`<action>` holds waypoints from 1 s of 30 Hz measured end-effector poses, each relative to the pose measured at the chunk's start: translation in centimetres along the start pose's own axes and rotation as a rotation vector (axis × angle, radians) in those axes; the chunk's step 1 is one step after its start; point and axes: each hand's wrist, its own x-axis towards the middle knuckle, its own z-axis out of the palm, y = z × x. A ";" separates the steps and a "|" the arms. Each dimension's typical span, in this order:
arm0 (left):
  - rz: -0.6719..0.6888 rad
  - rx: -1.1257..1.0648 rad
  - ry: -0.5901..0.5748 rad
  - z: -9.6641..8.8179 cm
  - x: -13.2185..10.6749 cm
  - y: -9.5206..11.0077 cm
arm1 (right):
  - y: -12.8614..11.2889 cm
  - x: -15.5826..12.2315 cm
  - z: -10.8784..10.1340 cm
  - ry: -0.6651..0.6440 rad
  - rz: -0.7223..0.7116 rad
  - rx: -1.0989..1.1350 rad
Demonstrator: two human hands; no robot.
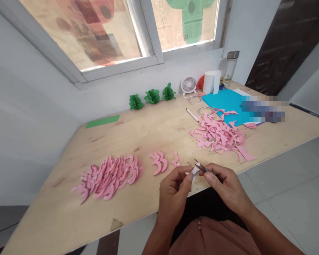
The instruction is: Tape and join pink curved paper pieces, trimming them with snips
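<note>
By the desk's (154,131) near edge, the left hand (173,189) pinches a white piece (195,173), the right hand (225,184) grips scissors (202,168); the far-right corner's bottle (230,68) holds, seemingly, a little liquid (227,81).

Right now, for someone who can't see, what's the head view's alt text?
A person's left hand holds a small white piece and the right hand holds scissors to it, at the near edge of a table. Pink cutouts lie to the left, pink scraps ahead to the right, and three green shapes stand by the wall.
</note>
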 end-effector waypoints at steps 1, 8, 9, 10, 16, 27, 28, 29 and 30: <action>-0.003 0.003 0.005 0.0 0.0 -0.1 | 0.0 0.0 0.0 -0.002 0.001 0.003; 0.017 0.039 0.101 -0.1 0.1 -0.1 | -0.2 0.1 0.1 0.005 0.023 0.036; 0.024 0.040 0.107 -0.1 0.0 -0.1 | -0.2 0.1 0.1 0.007 0.026 0.034; 0.030 0.038 0.110 -0.1 0.0 0.0 | -0.2 0.1 0.1 0.009 0.026 0.031; 0.030 0.012 0.103 -0.2 -0.1 0.2 | 0.0 0.2 0.2 -0.009 0.012 0.029; 0.061 -0.146 0.161 -0.2 0.2 -0.7 | -0.6 0.2 0.4 -0.052 0.051 0.103; 0.067 -0.151 0.159 -0.2 0.3 -0.8 | -0.6 0.2 0.4 -0.062 0.050 0.109; 0.069 -0.148 0.152 -0.2 0.3 -0.8 | -0.5 0.2 0.5 -0.070 0.050 0.113; 0.070 -0.140 0.144 -0.2 0.3 -0.7 | -0.5 0.2 0.5 -0.075 0.049 0.115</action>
